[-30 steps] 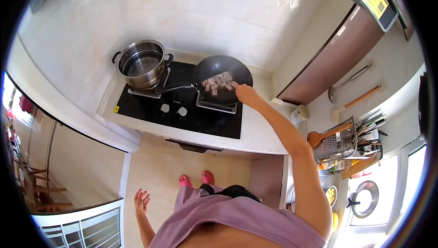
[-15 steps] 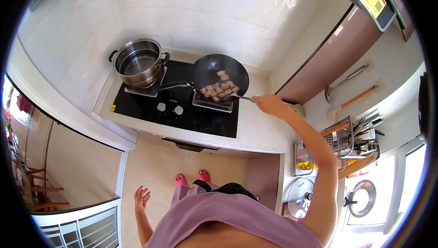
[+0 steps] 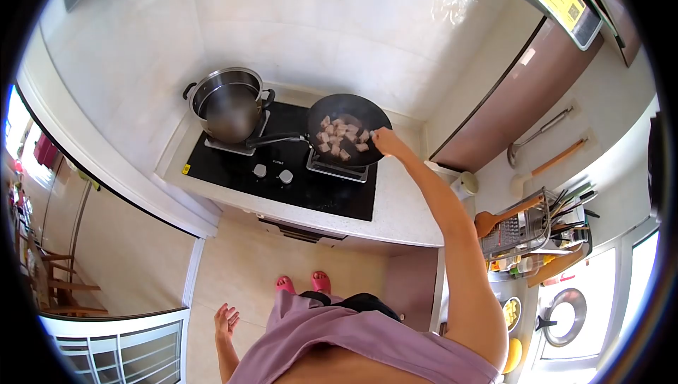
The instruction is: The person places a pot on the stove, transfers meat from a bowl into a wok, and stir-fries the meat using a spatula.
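My right hand [image 3: 385,142] is closed around the handle of a metal cooking spatula at the right rim of a black wok [image 3: 321,112]. The hand and the wok hide most of the spatula. Several browned meat chunks [image 3: 340,132] lie spread over the wok's bottom, with light steam above. The wok stands on the right burner, its long black handle [image 3: 279,140] pointing left. My left hand [image 3: 226,320] hangs low at my left side, holding nothing, its fingers apart.
A large steel pot [image 3: 227,105] with black side handles stands on the left burner of the black cooktop [image 3: 311,197]. On the right, a wire rack [image 3: 519,222] holds a wooden spatula and other utensils. A lidded jar [image 3: 466,184] sits at the back right; a bowl [image 3: 511,313] stands below the rack.
My right hand has moved up and left, closer to the wok's rim. The meat chunks have shifted and spread out. Past my arm, the bowl now shows where a glass lid was seen.
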`<state>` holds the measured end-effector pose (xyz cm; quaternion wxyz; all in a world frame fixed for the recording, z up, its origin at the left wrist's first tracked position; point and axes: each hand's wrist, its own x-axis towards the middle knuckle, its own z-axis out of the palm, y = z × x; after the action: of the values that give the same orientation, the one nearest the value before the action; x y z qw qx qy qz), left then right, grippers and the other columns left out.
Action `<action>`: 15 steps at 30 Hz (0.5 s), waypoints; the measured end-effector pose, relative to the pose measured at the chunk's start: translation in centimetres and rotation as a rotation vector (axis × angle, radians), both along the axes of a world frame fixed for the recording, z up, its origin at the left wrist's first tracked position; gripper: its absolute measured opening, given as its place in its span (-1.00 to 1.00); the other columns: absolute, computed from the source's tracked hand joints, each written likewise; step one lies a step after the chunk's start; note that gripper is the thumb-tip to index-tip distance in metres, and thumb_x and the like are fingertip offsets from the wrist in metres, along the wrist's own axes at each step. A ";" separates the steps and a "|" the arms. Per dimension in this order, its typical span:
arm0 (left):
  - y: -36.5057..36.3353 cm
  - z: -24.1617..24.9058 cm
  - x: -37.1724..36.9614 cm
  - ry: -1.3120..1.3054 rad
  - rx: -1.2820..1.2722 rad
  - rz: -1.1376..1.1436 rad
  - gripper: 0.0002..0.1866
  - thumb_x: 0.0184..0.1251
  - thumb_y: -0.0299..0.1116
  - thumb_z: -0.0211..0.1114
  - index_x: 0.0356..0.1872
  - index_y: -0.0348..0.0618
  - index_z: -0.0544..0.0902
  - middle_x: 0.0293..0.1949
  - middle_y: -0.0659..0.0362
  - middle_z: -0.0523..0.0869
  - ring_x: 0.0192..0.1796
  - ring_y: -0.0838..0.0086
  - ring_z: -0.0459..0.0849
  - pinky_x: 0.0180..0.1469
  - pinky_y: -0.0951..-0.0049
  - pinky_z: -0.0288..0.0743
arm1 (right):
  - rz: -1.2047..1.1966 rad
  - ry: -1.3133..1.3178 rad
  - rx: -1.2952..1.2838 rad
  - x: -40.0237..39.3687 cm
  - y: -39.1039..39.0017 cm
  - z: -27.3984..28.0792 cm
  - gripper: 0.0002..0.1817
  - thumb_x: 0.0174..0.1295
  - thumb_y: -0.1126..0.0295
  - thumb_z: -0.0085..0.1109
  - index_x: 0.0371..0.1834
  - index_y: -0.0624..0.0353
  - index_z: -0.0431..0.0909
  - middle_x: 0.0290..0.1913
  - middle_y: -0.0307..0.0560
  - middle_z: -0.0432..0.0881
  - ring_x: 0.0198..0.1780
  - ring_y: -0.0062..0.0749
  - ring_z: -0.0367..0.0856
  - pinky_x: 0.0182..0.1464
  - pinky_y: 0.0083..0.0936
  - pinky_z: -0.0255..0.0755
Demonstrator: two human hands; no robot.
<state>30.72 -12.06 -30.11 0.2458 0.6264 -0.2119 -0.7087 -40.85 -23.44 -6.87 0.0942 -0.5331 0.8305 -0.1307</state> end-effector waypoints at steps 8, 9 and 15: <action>2.3 -2.0 1.3 0.010 0.043 -0.002 -0.53 0.34 -0.17 0.00 0.23 -0.05 0.22 0.14 -0.09 0.40 0.05 0.08 0.52 0.02 0.19 0.48 | 0.331 0.148 0.014 3.8 10.1 10.7 -0.80 0.11 0.38 -0.05 -0.31 0.24 0.52 -0.42 0.15 0.58 -0.33 0.14 0.54 -0.23 -0.10 0.42; 2.3 -2.1 1.1 0.009 0.043 -0.006 -0.52 0.34 -0.16 0.00 0.23 -0.06 0.22 0.15 -0.09 0.40 0.04 0.08 0.52 0.01 0.19 0.49 | 0.321 0.155 0.120 5.1 11.3 12.7 -0.80 0.11 0.40 -0.06 -0.29 0.23 0.51 -0.42 0.12 0.58 -0.34 0.13 0.54 -0.22 -0.10 0.42; 0.9 -1.4 -0.6 0.030 -0.002 -0.020 -0.51 0.34 -0.16 0.00 0.23 -0.09 0.22 0.14 -0.10 0.39 0.02 0.10 0.53 0.00 0.21 0.49 | 0.162 0.203 0.077 8.9 10.2 1.7 -0.67 0.17 0.36 -0.06 0.01 0.18 0.38 -0.52 0.19 0.56 -0.44 0.14 0.55 -0.35 -0.07 0.44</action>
<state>30.14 -11.13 -31.51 0.2427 0.6132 -0.2151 -0.7203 -31.99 -13.20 -5.17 0.0403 -0.6048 0.7946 -0.0359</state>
